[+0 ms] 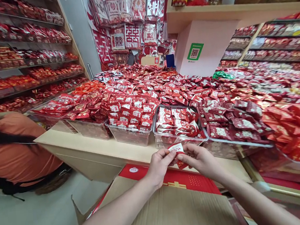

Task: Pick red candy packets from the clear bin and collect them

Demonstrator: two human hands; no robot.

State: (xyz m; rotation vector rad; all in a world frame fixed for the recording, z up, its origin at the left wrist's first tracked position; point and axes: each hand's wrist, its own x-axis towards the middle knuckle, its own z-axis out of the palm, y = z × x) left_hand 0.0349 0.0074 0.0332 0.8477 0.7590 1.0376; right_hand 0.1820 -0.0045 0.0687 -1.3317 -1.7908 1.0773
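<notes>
Between my two hands is a small red and white candy packet [176, 148], held just in front of the counter's edge. My left hand [161, 163] pinches its left side between thumb and fingers. On its right side, my right hand [198, 157] is closed with the thumb pressed on the packet. Some red wrapping hangs below the fingers, partly hidden. Right behind my hands stands a clear plastic bin [181, 140] with similar red and white packets [180, 121] in rows.
More clear bins of red packets [130, 110] crowd the counter [100, 149]. A cardboard box [171, 212] lies below my forearms, beside a red printed box [144, 171]. At left, a person in an orange top [19, 148] is close by. A wooden shelf [209, 14] overhangs on the right.
</notes>
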